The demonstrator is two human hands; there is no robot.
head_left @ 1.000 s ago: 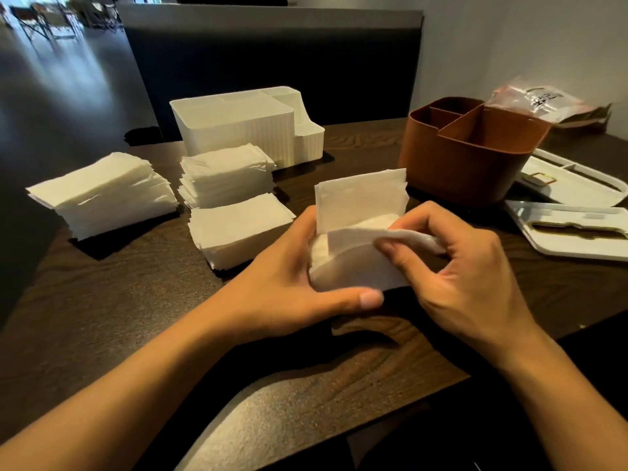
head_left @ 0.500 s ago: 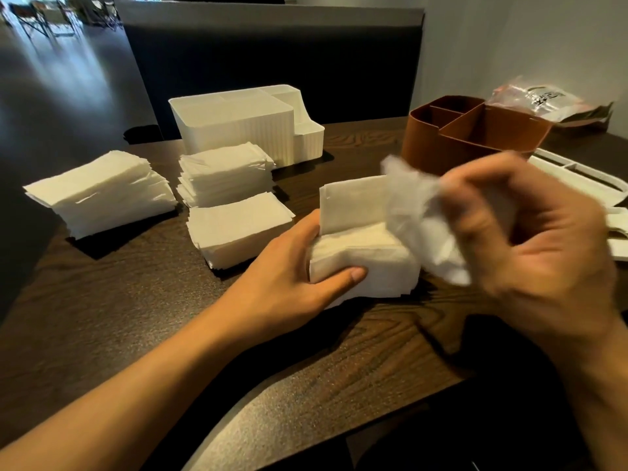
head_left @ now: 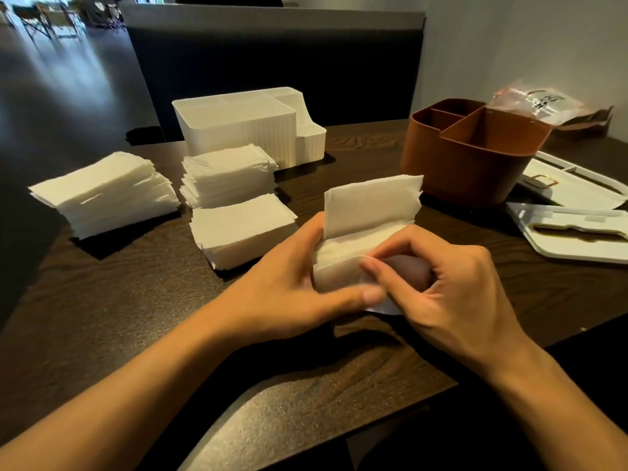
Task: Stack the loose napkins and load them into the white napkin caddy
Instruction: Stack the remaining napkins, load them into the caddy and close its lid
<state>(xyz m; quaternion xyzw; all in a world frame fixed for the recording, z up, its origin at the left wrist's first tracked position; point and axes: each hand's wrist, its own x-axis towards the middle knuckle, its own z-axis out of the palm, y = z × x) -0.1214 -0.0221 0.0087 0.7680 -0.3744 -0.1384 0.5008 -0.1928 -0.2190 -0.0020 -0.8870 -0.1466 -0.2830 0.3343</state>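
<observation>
While lying flat on the table [head_left: 142,321], the napkin stack [head_left: 343,263] is running its long axis left to right, one sheet [head_left: 370,203] standing upright behind. Left hand [head_left: 289,297] is clamping the stack's left end. Right hand [head_left: 452,294], raised half a second ago, is now pinching the stack's front edge. Caddy [head_left: 251,127] is sitting behind, apart.
</observation>
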